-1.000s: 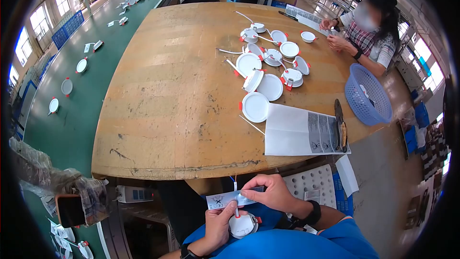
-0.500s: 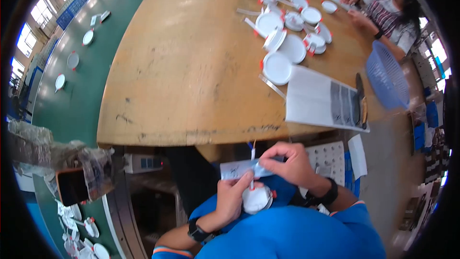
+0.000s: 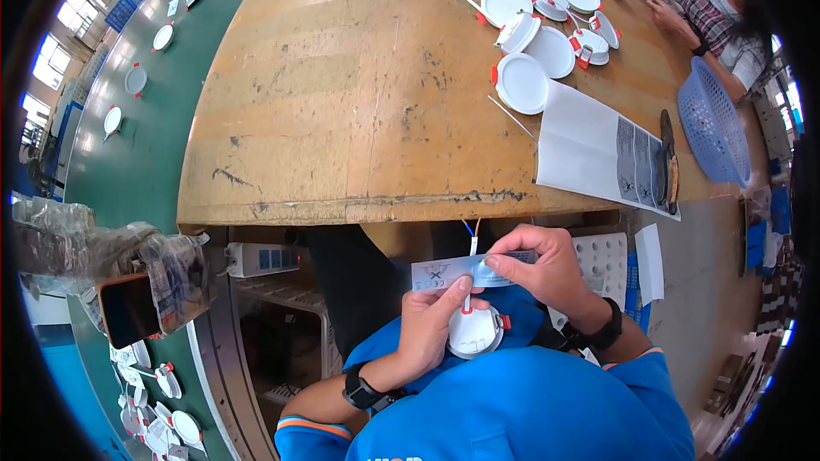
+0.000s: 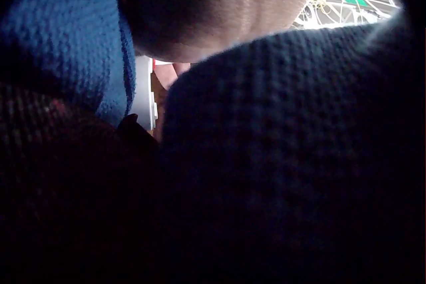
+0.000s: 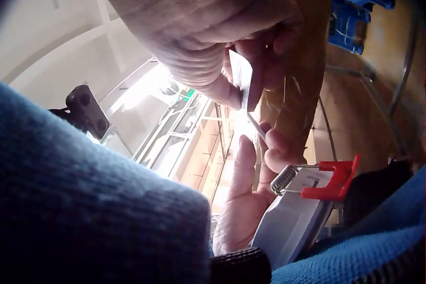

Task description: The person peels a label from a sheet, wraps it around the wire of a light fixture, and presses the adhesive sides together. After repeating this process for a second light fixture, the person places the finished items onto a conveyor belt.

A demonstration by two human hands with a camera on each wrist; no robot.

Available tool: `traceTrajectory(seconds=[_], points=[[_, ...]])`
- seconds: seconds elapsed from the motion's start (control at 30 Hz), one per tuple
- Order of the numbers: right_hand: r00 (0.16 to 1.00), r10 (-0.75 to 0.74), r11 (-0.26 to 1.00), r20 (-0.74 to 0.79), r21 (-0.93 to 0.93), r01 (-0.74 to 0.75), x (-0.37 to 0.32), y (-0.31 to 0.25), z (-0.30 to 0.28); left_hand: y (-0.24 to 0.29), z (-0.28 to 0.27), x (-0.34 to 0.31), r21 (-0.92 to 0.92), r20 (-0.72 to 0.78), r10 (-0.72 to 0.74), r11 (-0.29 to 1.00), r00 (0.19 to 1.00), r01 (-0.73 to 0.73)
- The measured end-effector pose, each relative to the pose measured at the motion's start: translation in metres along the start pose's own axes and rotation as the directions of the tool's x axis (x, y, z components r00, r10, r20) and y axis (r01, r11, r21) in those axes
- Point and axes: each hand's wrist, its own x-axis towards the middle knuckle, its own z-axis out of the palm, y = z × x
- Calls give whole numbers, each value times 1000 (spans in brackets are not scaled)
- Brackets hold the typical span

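Observation:
In the head view, my left hand (image 3: 444, 307) grips a round white downlight (image 3: 476, 333) with red spring clips, held in my lap just under the table edge. A thin white wire (image 3: 471, 248) stands up from the lamp, and the left thumb lies along it. My right hand (image 3: 497, 265) pinches a pale printed label strip (image 3: 444, 274) lying across that wire. The right wrist view shows the label (image 5: 241, 79) between finger and thumb, the lamp (image 5: 293, 221) and a red clip (image 5: 333, 174) below. In the left wrist view only dark blue cloth and skin appear.
The wooden table (image 3: 342, 102) carries several white downlights (image 3: 547, 34), a printed sheet (image 3: 589, 149) and a blue basket (image 3: 713, 124). Another person (image 3: 726, 26) sits at the far right. A power strip (image 3: 260, 258) hangs under the table, and a wrapped phone (image 3: 128, 307) is at the left.
The head camera has tilted down, so table and hands sit higher in view. Both hands keep their holds on the lamp and the label at the wire.

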Motion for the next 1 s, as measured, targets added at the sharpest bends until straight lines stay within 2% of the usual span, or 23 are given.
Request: traceTrajectory(seconds=[1.0], points=[[1000,0,1000,21,13,-1,-2,2,-1,-1,-1,1,29,11,1,1000,1000,-1]])
